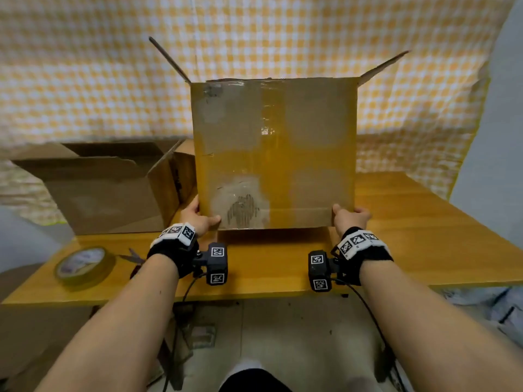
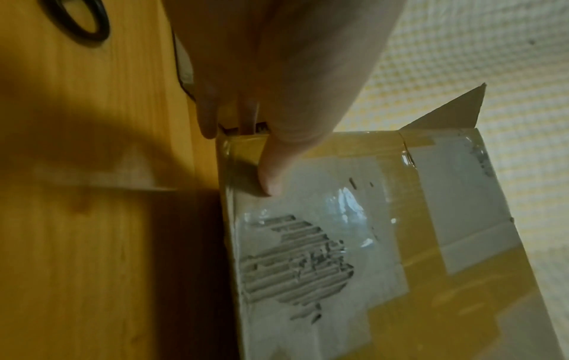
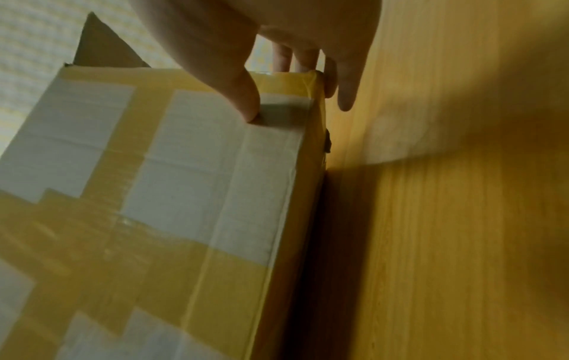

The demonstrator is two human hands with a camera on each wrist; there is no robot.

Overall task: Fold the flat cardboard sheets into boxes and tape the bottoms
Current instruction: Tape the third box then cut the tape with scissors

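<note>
1. We hold a box (image 1: 273, 154) in both hands above the wooden table (image 1: 410, 222), tipped so that its taped bottom faces us and its open flaps point away toward the checked cloth (image 1: 85, 66) on the wall.
2. Our left hand (image 1: 198, 217) grips the lower left corner: the thumb lies flat on the taped face and the fingers (image 2: 206, 114) curl round the side edge.
3. Our right hand (image 1: 349, 216) grips the lower right corner the same way, thumb pressed on the face, fingers (image 3: 307, 61) wrapped behind the edge. One finger sticks out free of the cardboard.
4. The bottom looks done to us. Yellowish tape (image 1: 278, 176) runs down the middle seam and across it, and both wrist views show the strips lying over the corners. A torn patch (image 1: 243, 212) near the left thumb bares the ribbed inner layer.
5. A second box (image 1: 113, 188) stands on the table to the left, already folded up, top open. We cannot see whether its bottom is taped.
6. The roll of tape (image 1: 83, 264) lies near the left front edge of the table, with scissors (image 1: 133, 257) just beside it, partly hidden by our left wrist.
7. We judge this box is ready to be set down upright. No flat sheets show here, so how many are left we cannot tell.
</note>
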